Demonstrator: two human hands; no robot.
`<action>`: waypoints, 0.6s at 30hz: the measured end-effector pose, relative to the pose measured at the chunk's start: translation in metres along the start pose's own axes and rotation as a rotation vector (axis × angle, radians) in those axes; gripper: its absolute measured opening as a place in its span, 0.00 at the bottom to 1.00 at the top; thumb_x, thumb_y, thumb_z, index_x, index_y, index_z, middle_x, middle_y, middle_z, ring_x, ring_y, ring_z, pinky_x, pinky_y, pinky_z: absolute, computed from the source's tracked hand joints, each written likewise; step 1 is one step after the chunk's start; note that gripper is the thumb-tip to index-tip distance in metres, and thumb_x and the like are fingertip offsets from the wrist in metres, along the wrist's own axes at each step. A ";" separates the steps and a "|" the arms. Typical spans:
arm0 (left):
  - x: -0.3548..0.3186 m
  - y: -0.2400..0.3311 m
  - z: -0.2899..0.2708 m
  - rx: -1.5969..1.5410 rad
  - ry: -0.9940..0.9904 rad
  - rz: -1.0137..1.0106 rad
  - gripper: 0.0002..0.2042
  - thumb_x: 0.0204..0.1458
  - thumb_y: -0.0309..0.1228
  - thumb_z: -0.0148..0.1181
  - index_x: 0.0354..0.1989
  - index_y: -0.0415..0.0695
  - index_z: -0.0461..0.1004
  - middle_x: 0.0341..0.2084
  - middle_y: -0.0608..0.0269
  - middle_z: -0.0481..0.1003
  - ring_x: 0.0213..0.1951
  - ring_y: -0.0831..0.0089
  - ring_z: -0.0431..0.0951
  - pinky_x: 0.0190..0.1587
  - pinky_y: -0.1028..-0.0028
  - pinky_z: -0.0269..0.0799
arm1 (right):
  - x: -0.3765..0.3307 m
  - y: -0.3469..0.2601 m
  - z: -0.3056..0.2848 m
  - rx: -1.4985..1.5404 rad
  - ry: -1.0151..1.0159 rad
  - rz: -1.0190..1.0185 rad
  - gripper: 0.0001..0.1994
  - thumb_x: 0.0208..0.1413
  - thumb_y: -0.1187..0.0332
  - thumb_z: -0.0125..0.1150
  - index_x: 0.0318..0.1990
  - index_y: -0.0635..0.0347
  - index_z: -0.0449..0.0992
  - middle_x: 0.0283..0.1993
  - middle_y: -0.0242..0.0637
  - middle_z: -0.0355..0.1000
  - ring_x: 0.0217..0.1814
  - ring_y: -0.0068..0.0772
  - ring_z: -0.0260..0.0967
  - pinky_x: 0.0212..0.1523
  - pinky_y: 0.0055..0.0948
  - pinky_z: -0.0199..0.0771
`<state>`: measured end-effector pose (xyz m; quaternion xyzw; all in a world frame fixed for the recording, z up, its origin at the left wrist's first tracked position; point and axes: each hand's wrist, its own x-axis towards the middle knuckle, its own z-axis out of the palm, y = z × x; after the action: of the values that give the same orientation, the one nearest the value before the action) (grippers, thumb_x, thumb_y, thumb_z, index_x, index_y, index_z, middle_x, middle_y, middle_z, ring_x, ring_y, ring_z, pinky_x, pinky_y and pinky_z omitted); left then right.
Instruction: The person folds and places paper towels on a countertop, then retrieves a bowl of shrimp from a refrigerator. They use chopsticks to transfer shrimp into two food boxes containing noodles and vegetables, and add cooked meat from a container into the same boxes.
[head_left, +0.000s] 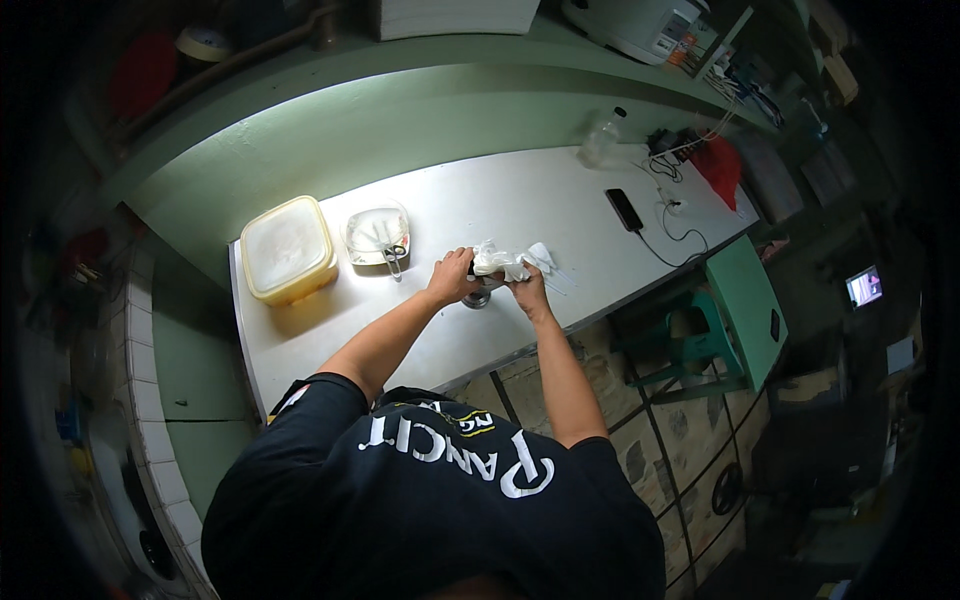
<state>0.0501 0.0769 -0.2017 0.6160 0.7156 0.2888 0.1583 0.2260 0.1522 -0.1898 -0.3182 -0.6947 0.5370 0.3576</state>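
Note:
Over the white table, a crumpled white plastic bag [498, 260] is bunched between my two hands. My left hand [456, 276] is closed at its left side, near a small dark part that I cannot name. On the other side, my right hand [530, 288] is closed around the plastic's lower edge. Just below the bundle shows a round, shiny metal object [476, 299], mostly covered by my hands. Thin white sticks or strips [562, 277] lie to the right of my right hand.
Left on the table [440, 345] stand a lidded yellowish tub [288, 250] and a squarish bowl [375, 235] with a metal-handled utensil [393, 262]. Farther right are a clear bottle [600, 143], a plugged-in phone [624, 210] and cables. A green stool [700, 340] stands beyond the table's right front edge.

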 end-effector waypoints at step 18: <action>-0.002 -0.021 -0.006 -0.227 -0.115 0.046 0.27 0.38 0.36 0.69 0.49 0.46 0.70 0.40 0.55 0.77 0.44 0.53 0.76 0.46 0.61 0.71 | 0.014 -0.005 -0.003 -0.152 -0.108 0.015 0.20 0.41 0.71 0.74 0.44 0.59 0.75 0.35 0.31 0.71 0.39 0.25 0.69 0.42 0.26 0.71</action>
<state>0.0300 0.0721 -0.2098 0.6259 0.6537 0.3359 0.2609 0.2204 0.1641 -0.1820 -0.3202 -0.7492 0.5018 0.2904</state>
